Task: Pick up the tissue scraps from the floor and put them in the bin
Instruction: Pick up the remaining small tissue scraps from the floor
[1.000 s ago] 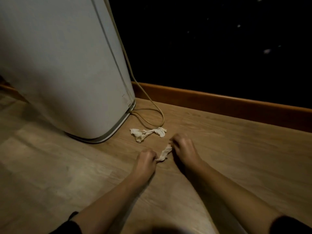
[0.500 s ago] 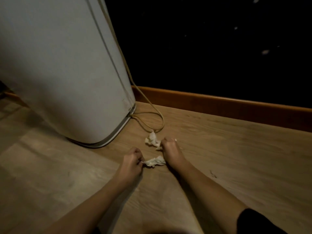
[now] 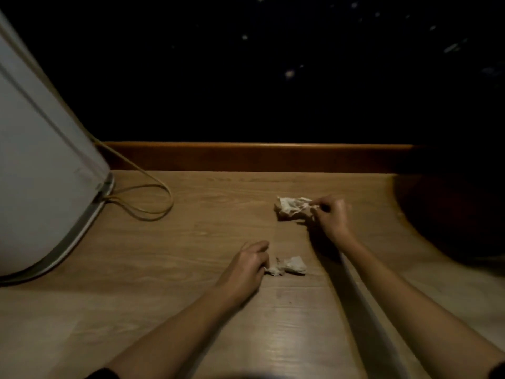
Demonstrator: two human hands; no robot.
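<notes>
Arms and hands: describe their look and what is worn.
Left forearm and right forearm are bare, as are the left hand and right hand. A dark sleeve edge shows by the left elbow, another at the right. No watch, ring or glove visible.

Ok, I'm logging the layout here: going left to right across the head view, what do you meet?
White appliance → looped cable → left hand → near tissue scrap → right hand, which pinches the far tissue scrap.

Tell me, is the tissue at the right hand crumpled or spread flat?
Crumpled: the far tissue scrap is a bunched, creased wad, its edge pinched by the right hand.
</notes>
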